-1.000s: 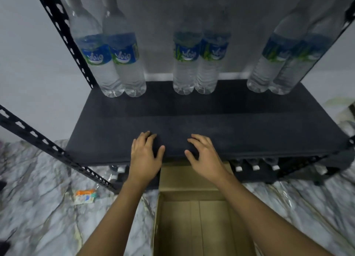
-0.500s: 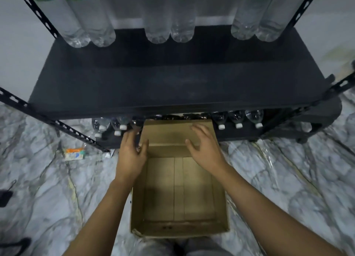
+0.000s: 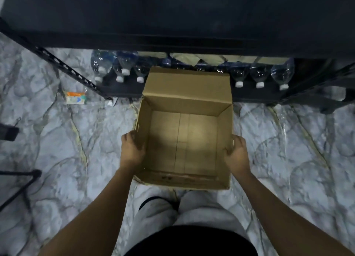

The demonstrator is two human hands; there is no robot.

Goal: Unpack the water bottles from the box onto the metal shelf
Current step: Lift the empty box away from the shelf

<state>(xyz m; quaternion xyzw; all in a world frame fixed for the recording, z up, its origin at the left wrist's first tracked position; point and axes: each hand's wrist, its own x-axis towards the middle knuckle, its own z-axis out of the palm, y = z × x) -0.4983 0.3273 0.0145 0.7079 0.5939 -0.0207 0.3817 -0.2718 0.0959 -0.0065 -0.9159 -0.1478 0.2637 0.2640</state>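
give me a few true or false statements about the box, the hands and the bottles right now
1. The open brown cardboard box has water bottles standing inside it. False: only its bare bottom shows.
2. The left hand is on the box's left wall and the right hand on its right wall. True.
3. The clear plastic water bottles on the bottom tier of the black metal shelf have white caps pointing toward the person. True.
4. The box sits on top of the shelf board. False: it rests on the white marble-patterned floor in front of the shelf.
5. The small orange and white packet lies inside the box. False: it lies on the floor, left of the box.
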